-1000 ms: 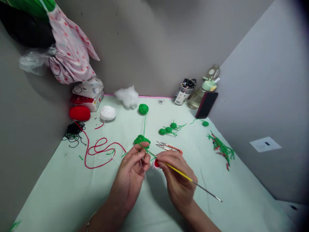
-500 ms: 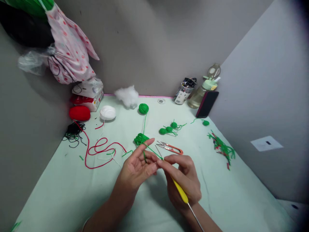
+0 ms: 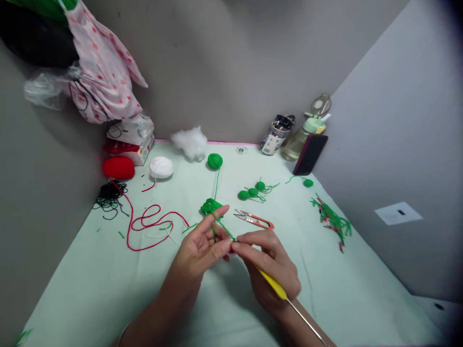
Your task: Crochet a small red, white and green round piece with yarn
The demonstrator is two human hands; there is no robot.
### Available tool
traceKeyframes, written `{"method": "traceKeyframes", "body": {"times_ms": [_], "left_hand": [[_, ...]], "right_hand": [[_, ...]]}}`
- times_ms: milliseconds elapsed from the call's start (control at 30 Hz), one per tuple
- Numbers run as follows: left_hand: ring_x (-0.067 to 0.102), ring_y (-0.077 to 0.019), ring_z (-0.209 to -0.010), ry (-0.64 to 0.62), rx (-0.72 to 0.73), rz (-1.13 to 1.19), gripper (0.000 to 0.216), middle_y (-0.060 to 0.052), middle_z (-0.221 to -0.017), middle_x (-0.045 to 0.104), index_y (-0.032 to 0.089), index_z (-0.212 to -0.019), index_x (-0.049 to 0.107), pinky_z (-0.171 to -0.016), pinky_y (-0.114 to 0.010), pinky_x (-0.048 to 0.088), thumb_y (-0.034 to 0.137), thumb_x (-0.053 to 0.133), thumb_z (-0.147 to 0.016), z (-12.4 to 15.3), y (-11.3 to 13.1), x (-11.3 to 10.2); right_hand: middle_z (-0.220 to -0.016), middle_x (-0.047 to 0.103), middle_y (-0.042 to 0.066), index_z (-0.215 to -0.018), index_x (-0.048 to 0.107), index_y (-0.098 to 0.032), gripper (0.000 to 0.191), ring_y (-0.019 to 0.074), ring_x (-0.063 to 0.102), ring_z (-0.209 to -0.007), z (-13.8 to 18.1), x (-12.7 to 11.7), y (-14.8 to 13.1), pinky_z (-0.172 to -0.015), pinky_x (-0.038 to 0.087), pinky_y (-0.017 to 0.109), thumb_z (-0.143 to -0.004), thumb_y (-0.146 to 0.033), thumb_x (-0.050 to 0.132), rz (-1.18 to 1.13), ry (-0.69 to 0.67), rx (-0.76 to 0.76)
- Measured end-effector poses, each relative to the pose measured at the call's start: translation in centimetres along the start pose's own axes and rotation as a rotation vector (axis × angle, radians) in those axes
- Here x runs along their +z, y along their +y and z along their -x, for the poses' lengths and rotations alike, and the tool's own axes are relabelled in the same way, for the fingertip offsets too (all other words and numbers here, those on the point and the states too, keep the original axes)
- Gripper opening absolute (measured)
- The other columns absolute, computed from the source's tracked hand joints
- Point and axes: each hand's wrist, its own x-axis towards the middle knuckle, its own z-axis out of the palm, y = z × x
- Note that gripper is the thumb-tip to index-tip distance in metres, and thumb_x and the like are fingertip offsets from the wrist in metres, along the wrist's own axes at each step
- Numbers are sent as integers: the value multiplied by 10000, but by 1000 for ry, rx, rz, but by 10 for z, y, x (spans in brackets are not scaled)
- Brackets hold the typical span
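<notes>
My right hand [image 3: 273, 265] grips a crochet hook by its yellow handle [image 3: 273, 283], the metal shaft running back toward the lower right. My left hand [image 3: 198, 250] has its index finger raised, with green yarn [image 3: 224, 227] stretched over it to the hook's tip. Its thumb and other fingers pinch a small piece of work, mostly hidden, with a bit of red beneath the fingertips. Both hands meet at this point. Just beyond the left fingers lies a loose green skein [image 3: 210, 206]; orange-handled thread snips [image 3: 253, 219] lie beyond the right hand.
Red [image 3: 118, 167], white [image 3: 161, 167] and green [image 3: 214, 161] yarn balls stand toward the back, beside white stuffing [image 3: 190, 143]. Small green crocheted balls [image 3: 253, 192] lie right of centre. A phone [image 3: 311, 154] leans on a bottle [image 3: 293, 144]; yarn scraps [image 3: 333, 217] lie right.
Both hands have shifted slightly left, and the hook's tip has drawn in closer to the left fingertips. The yarn span from the index finger looks shorter.
</notes>
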Motion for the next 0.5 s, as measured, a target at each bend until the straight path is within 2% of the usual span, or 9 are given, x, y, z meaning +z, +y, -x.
{"method": "traceKeyframes", "body": {"times_ms": [167, 300, 400, 500], "left_hand": [[584, -118, -810, 5, -22, -43, 634, 14, -863, 635, 308, -1363, 740, -789, -237, 506, 282, 946, -765, -2, 5, -1], [615, -134, -843, 67, 43, -138, 652, 12, -863, 641, 304, -1365, 740, -839, -254, 522, 273, 955, -750, -2, 6, 0], [617, -136, -831, 88, 85, -152, 651, 11, -863, 640, 291, -1382, 727, -837, -260, 526, 284, 940, -766, 0, 4, 3], [608, -136, -807, 81, 36, -93, 709, 11, -853, 641, 268, -1431, 683, -790, -256, 520, 278, 934, -768, 2, 3, 5]], "right_hand": [[-989, 756, 60, -1296, 759, -286, 444, 185, 725, -811, -2, -3, -2, -639, 617, 317, -955, -15, 673, -2, -21, 30], [-1016, 762, 58, -1322, 741, -293, 465, 186, 733, -838, -1, -5, -3, -671, 624, 318, -959, -13, 666, 38, -29, 16], [-1064, 764, 64, -1358, 724, -300, 484, 202, 747, -905, 7, -8, -3, -723, 642, 329, -962, -27, 669, 116, -69, -14], [-1077, 769, 69, -1376, 719, -291, 498, 218, 756, -966, 13, -13, -3, -784, 653, 334, -946, -39, 699, 202, -100, -86]]}}
